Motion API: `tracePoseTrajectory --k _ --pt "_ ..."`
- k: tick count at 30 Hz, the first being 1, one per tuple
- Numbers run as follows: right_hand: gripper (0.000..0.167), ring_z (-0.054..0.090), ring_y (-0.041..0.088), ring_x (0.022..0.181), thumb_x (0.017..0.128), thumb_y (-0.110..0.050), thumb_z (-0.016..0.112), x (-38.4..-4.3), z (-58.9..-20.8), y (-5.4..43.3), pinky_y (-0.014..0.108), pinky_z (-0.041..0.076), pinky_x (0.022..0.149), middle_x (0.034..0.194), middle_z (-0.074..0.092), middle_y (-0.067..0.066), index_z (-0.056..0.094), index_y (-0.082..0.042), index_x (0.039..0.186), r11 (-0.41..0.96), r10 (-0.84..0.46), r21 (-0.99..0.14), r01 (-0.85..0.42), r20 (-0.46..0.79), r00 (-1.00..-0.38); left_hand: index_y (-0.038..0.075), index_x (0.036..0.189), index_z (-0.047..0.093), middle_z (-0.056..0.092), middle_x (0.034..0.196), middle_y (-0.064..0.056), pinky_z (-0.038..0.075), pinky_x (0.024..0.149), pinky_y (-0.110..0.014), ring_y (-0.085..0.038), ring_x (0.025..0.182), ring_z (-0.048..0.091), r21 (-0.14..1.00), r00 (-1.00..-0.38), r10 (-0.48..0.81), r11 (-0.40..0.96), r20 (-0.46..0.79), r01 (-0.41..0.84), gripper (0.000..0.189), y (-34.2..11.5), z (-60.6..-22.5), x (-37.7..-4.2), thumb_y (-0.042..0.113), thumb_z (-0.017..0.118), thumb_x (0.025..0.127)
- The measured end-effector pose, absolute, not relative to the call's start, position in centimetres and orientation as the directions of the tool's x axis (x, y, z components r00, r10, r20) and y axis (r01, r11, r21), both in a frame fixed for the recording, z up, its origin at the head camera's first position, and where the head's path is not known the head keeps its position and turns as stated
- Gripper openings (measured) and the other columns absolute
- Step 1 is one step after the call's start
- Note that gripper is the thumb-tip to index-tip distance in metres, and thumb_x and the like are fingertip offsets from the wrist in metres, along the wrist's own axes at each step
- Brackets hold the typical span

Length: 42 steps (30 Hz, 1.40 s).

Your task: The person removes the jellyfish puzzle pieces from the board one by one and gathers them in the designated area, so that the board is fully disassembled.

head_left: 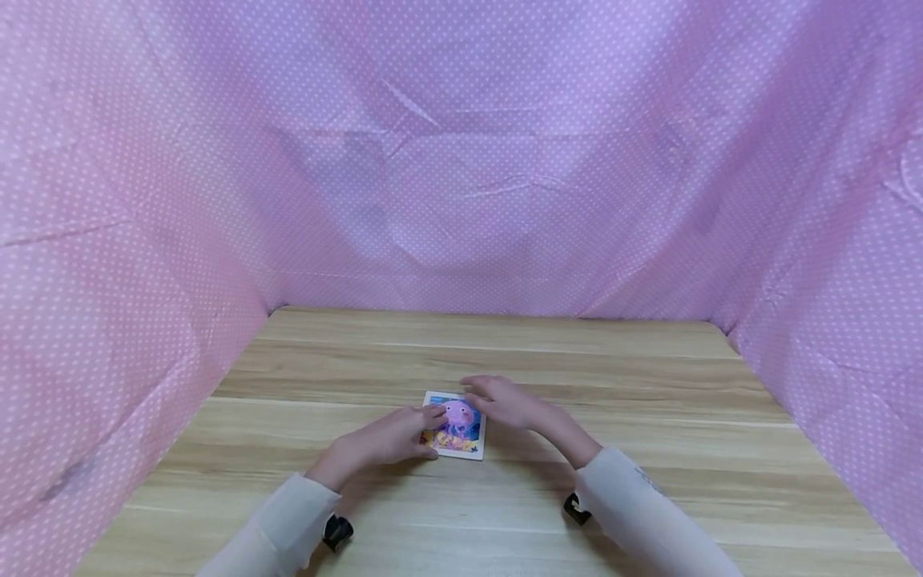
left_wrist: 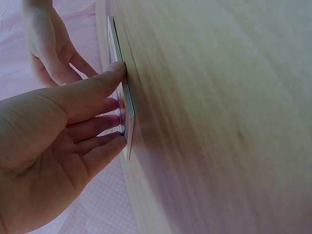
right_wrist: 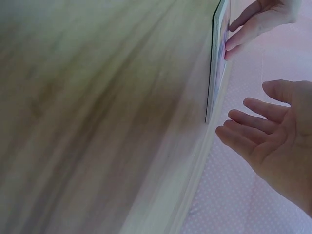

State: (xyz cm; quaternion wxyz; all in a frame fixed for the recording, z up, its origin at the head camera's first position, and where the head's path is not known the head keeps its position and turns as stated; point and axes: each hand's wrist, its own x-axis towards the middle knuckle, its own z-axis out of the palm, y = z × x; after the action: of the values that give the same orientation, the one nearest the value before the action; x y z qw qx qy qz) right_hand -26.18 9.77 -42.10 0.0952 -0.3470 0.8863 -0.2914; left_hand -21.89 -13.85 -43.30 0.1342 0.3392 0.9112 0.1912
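A small square picture card (head_left: pixel 465 442) with a white border and a pink jellyfish on blue lies flat on the wooden table. At its left side my left hand (head_left: pixel 392 435) holds it: the thumb (left_wrist: pixel 115 72) is against the near edge and the fingertips touch the printed face. My right hand (head_left: pixel 505 401) is over the card's upper right corner in the head view, its fingers relaxed and slightly spread. The right wrist view shows the right hand's fingers (right_wrist: pixel 251 122) apart from the card, with nothing between them.
Pale wood-grain planks form the table (head_left: pixel 613 361). Pink polka-dot cloth (head_left: pixel 469 200) hangs behind it and along both sides. Black wrist devices (head_left: pixel 336 531) show below both sleeve cuffs.
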Motion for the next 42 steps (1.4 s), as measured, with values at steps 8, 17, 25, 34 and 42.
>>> tracePoseTrajectory --k 8,17,25,34,42 --pt "0.039 0.053 0.038 0.129 0.105 -0.011 0.051 -26.6 -42.5 8.9 0.049 0.039 0.109 0.136 0.058 0.024 0.053 0.009 0.137 0.590 -0.667 -0.593 -0.548 0.025 -0.745 -0.003 0.138 0.056 0.042 0.153 -0.019 0.037 0.109 -0.043 -0.034 0.140 0.038 0.430 -0.719 0.687 0.683 -0.104 0.590 0.052 -13.7 -43.3 -21.6 0.020 0.073 0.094" --pt "0.030 0.063 0.035 0.116 0.101 -0.007 0.056 -27.0 -43.1 8.1 0.045 0.048 0.099 0.123 0.067 0.023 0.062 0.009 0.126 0.581 -0.679 -0.572 -0.578 0.052 -0.733 -0.003 0.135 0.059 0.046 0.149 -0.020 0.041 0.106 -0.043 -0.033 0.135 0.046 0.409 -0.715 0.692 0.684 -0.100 0.604 0.051 -13.4 -43.2 -21.5 0.020 0.074 0.093" --pt "0.022 0.067 0.027 0.098 0.099 -0.005 0.059 -27.3 -43.7 7.1 0.040 0.053 0.089 0.108 0.072 0.017 0.069 0.007 0.115 0.610 -0.657 -0.553 -0.567 0.047 -0.752 -0.005 0.132 0.060 0.050 0.144 -0.020 0.047 0.101 -0.040 -0.022 0.121 0.057 0.426 -0.717 0.692 0.677 -0.089 0.600 0.051 -13.4 -43.1 -21.5 0.018 0.077 0.090" --pt "0.018 0.065 0.021 0.087 0.097 -0.005 0.062 -28.4 -42.9 6.2 0.032 0.053 0.081 0.098 0.073 0.014 0.073 0.007 0.106 0.606 -0.584 -0.653 -0.454 0.021 -0.811 -0.005 0.135 0.057 0.045 0.148 -0.021 0.046 0.101 -0.041 -0.034 0.135 0.044 0.366 -0.715 0.695 0.687 -0.077 0.628 0.050 -13.6 -42.3 -21.6 0.017 0.073 0.093" --pt "0.014 0.063 0.017 0.085 0.096 -0.005 0.063 -28.2 -43.5 4.4 0.029 0.053 0.078 0.093 0.072 0.010 0.072 0.004 0.100 0.637 -0.531 -0.668 -0.385 -0.018 -0.847 0.000 0.131 0.065 0.049 0.146 -0.022 0.052 0.084 -0.028 -0.017 0.095 0.066 0.389 -0.704 0.708 0.666 -0.059 0.636 0.043 -13.7 -42.8 -21.6 0.018 0.074 0.093"
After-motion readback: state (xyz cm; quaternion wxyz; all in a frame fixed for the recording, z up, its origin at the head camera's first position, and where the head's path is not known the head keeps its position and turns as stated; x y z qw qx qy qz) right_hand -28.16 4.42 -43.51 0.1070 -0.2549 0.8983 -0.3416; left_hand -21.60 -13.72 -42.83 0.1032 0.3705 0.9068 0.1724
